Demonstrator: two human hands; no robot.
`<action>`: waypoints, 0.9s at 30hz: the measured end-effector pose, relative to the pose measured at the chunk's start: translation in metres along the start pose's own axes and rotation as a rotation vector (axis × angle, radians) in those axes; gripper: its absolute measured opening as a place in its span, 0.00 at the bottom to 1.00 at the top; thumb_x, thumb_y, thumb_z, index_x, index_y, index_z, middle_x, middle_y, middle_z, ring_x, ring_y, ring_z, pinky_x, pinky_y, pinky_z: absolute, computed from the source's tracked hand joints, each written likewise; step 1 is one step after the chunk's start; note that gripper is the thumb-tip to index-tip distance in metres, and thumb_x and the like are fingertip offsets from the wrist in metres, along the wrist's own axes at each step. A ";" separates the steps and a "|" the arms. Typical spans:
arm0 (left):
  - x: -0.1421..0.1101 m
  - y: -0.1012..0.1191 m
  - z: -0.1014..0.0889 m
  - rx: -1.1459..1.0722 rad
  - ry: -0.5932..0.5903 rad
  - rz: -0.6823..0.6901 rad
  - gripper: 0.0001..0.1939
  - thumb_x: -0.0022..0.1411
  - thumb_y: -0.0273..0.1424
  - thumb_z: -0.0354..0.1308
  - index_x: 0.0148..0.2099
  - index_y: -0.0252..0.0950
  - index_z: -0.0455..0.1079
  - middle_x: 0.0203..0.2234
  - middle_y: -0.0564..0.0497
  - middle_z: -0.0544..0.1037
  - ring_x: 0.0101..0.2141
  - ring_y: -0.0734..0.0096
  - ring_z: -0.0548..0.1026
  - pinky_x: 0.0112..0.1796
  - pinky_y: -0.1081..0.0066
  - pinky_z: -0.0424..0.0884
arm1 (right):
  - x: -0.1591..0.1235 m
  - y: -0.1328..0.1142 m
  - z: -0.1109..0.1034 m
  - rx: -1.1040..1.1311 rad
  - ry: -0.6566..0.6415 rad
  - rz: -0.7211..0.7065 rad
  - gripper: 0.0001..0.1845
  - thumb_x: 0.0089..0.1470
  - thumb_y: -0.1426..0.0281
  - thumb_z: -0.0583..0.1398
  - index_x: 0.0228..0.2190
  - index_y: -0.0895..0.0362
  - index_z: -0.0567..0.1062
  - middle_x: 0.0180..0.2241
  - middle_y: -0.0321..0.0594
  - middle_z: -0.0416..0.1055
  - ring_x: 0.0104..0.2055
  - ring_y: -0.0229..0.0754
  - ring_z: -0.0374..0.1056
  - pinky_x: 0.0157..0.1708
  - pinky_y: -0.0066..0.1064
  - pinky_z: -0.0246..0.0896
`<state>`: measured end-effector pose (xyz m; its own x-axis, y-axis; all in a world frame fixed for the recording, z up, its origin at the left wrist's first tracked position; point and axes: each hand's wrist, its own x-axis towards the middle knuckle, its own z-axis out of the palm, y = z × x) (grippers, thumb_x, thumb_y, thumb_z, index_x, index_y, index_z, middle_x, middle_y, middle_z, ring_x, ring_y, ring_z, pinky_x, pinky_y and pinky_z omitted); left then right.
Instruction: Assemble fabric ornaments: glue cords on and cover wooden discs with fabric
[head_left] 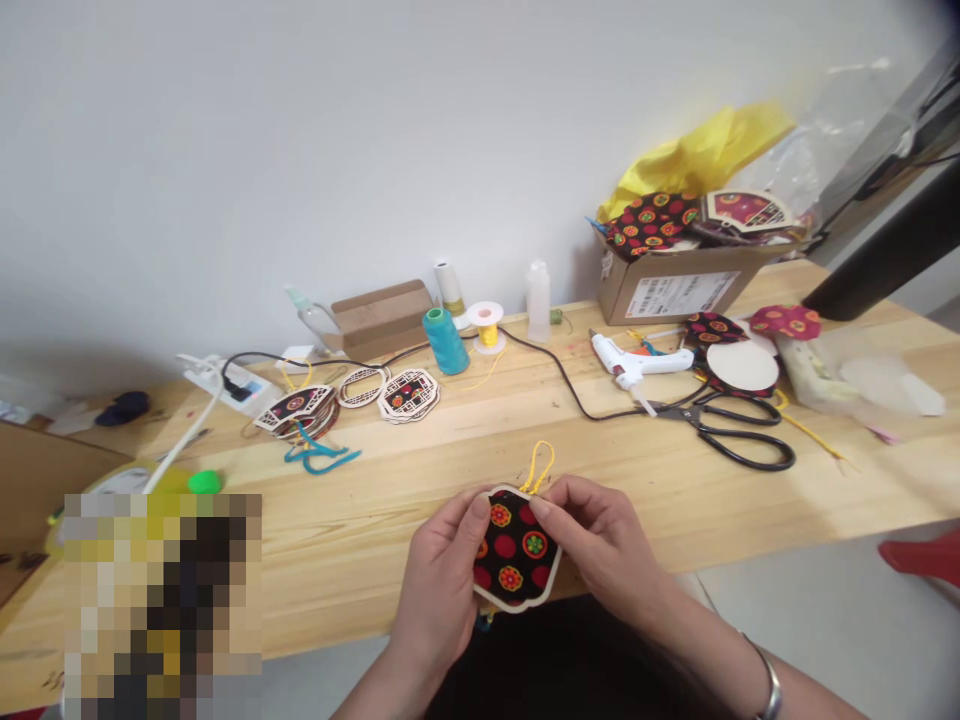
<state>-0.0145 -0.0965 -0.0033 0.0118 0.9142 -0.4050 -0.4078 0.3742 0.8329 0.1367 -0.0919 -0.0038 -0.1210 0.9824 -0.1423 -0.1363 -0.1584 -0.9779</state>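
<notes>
Between my two hands is a fabric pendant (517, 548), black with red and orange flower prints and a pale wooden rim. A yellow cord loop (538, 465) sticks up from its top edge. My left hand (442, 570) grips the left side, thumb on the front face. My right hand (600, 530) pinches the upper right edge near the cord, thumb in front. The fingers behind the pendant are hidden. A bit of teal cord (484, 622) shows below it, at the table's front edge.
Scissors (739, 430) and a white glue gun (637, 358) lie right, its black cable crossing the table. Behind stand a teal thread cone (446, 342), a yellow cord spool (487, 330) and a full cardboard box (675, 285). Wooden lattice pieces (409, 396) lie left.
</notes>
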 end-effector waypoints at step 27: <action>0.020 0.034 -0.020 0.404 -0.209 -0.138 0.14 0.52 0.38 0.66 0.37 0.33 0.80 0.28 0.46 0.81 0.28 0.70 0.75 0.29 0.75 0.67 | 0.007 0.002 -0.006 0.037 -0.058 0.131 0.20 0.47 0.56 0.63 0.19 0.58 0.67 0.19 0.32 0.64 0.21 0.32 0.57 0.21 0.24 0.53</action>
<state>-0.0464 -0.0688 0.0097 0.2410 0.8479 -0.4722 -0.0019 0.4870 0.8734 0.1418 -0.0846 -0.0073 -0.1971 0.9459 -0.2579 -0.1521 -0.2894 -0.9451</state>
